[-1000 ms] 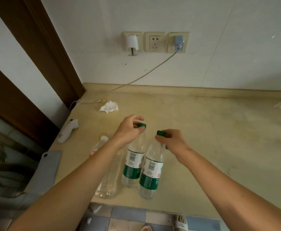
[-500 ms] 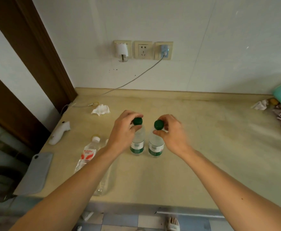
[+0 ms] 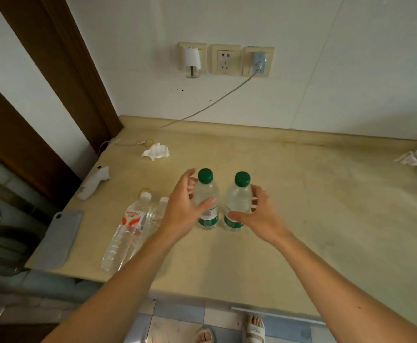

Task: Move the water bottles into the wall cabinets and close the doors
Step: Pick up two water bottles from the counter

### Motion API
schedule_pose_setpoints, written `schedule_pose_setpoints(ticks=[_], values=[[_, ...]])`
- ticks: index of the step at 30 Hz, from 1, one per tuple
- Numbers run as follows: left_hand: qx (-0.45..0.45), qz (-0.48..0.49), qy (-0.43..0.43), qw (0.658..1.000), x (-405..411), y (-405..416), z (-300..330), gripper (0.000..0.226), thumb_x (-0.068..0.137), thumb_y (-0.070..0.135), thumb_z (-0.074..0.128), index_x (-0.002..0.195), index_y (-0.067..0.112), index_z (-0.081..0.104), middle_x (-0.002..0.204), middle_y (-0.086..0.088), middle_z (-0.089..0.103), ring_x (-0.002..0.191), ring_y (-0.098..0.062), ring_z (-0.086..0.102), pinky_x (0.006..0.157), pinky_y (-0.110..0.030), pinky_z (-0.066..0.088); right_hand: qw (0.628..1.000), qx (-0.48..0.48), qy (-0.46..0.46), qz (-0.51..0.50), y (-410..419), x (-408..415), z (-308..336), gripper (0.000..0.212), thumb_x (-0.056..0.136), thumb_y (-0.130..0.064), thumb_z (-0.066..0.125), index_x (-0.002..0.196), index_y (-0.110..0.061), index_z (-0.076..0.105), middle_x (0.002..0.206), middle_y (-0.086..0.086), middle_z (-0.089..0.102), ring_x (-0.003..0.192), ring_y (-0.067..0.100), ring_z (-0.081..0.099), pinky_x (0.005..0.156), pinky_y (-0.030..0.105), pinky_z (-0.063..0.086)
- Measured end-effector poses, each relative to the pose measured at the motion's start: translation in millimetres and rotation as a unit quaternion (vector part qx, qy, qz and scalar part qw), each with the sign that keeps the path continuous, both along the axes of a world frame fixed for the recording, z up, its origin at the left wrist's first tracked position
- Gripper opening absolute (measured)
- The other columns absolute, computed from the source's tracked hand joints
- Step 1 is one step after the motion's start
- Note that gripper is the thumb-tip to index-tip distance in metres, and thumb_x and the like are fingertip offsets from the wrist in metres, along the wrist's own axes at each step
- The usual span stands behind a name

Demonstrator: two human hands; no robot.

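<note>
Two clear water bottles with green caps and green labels stand upright side by side on the beige counter [image 3: 326, 206]. My left hand [image 3: 182, 214] curls round the left green-capped bottle [image 3: 206, 191], thumb on its front and fingers behind it. My right hand [image 3: 259, 216] curls round the right green-capped bottle [image 3: 238, 196], thumb on the label. Left of them lie two more clear bottles with white caps: a red-labelled bottle [image 3: 130, 229] and a plain bottle [image 3: 156, 214] partly hidden by my left wrist. No cabinet is in view.
A phone [image 3: 56, 240] overhangs the counter's left edge, near a white handheld device [image 3: 93, 181]. A crumpled tissue [image 3: 156, 151] and a charger cable [image 3: 202, 110] lie at the back. More crumpled paper [image 3: 411, 157] sits far right. A brown door frame [image 3: 61, 70] borders the left.
Both hands have left the green caps and dropped to the bottle bodies. The two bottles now stand farther back on the counter and slightly apart.
</note>
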State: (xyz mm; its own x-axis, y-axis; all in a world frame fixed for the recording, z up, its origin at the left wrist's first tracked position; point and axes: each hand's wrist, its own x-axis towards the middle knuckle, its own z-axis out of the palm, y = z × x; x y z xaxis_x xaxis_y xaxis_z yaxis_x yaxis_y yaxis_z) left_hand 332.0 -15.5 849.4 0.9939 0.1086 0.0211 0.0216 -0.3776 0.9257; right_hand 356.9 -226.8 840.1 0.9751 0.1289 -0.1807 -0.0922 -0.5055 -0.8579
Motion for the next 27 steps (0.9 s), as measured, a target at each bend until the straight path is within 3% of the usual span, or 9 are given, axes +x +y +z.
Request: schedule_pose_setpoints(ticks=[1, 5, 11, 16, 20, 23, 27], values=[[-0.022, 0.01, 0.021, 0.999, -3, -2, -10, 0.087, 0.079, 0.032, 0.085, 0.15, 0.029, 0.035, 0.133, 0.01, 0.056, 0.122, -0.006, 0.055, 0.102, -0.027, 0.047, 1.0, 0.015, 0.018, 0.006, -1, 0, -9, 0.08, 0.069, -0.029, 0.091, 0.136, -0.025, 0.046, 0.129, -0.004, 0.057, 0.113, 0.014, 0.06, 0.096, 0.034, 0.052], [-0.085, 0.053, 0.033, 0.994, -8, -14, -48, 0.076, 0.073, 0.025, 0.089, 0.134, 0.038, 0.046, 0.126, 0.016, 0.062, 0.118, -0.005, 0.06, 0.098, -0.028, 0.052, 0.996, 0.076, 0.043, 0.011, 3, 2, -36, 0.068, 0.07, -0.018, 0.092, 0.121, -0.031, 0.048, 0.112, -0.013, 0.064, 0.092, -0.01, 0.063, 0.068, 0.008, 0.049], [-0.107, 0.085, 0.021, 0.99, -1, -21, -66, 0.077, 0.07, 0.015, 0.09, 0.132, 0.036, 0.049, 0.12, 0.011, 0.065, 0.114, -0.011, 0.064, 0.095, -0.035, 0.055, 0.997, 0.073, 0.027, -0.029, 6, 7, -52, 0.063, 0.069, -0.021, 0.092, 0.119, -0.029, 0.055, 0.106, -0.016, 0.067, 0.096, 0.0, 0.064, 0.073, 0.018, 0.048], [-0.116, 0.089, 0.022, 0.989, 3, -27, -57, 0.072, 0.071, 0.016, 0.091, 0.129, 0.032, 0.051, 0.112, 0.016, 0.068, 0.105, -0.006, 0.068, 0.082, -0.022, 0.056, 0.995, 0.081, 0.007, -0.056, 2, 12, -37, 0.054, 0.069, -0.017, 0.091, 0.113, -0.021, 0.06, 0.098, -0.016, 0.068, 0.082, -0.006, 0.064, 0.058, 0.004, 0.044], [-0.123, 0.059, -0.006, 0.991, 16, -39, -20, 0.072, 0.071, 0.017, 0.091, 0.13, 0.03, 0.051, 0.111, 0.017, 0.071, 0.103, -0.003, 0.068, 0.079, -0.018, 0.056, 0.989, 0.119, -0.05, -0.073, -14, 14, 4, 0.051, 0.07, -0.02, 0.091, 0.111, -0.025, 0.062, 0.092, -0.016, 0.072, 0.083, -0.008, 0.066, 0.064, 0.012, 0.052], [-0.109, 0.01, -0.056, 0.992, 34, -54, 32, 0.068, 0.072, 0.026, 0.091, 0.126, 0.04, 0.052, 0.111, 0.022, 0.07, 0.1, 0.002, 0.068, 0.076, -0.013, 0.054, 0.98, 0.135, -0.121, -0.087, -28, 17, 53, 0.05, 0.068, -0.022, 0.091, 0.106, -0.034, 0.061, 0.093, -0.027, 0.071, 0.084, -0.005, 0.068, 0.061, 0.011, 0.052], [-0.085, -0.064, -0.131, 0.986, 55, -79, 115, 0.065, 0.074, 0.038, 0.087, 0.124, 0.055, 0.05, 0.113, 0.029, 0.066, 0.1, 0.009, 0.064, 0.072, -0.007, 0.052, 0.961, 0.136, -0.209, -0.118, -53, 20, 128, 0.052, 0.064, -0.027, 0.093, 0.108, -0.033, 0.065, 0.092, -0.021, 0.074, 0.084, 0.0, 0.071, 0.068, 0.019, 0.056]])
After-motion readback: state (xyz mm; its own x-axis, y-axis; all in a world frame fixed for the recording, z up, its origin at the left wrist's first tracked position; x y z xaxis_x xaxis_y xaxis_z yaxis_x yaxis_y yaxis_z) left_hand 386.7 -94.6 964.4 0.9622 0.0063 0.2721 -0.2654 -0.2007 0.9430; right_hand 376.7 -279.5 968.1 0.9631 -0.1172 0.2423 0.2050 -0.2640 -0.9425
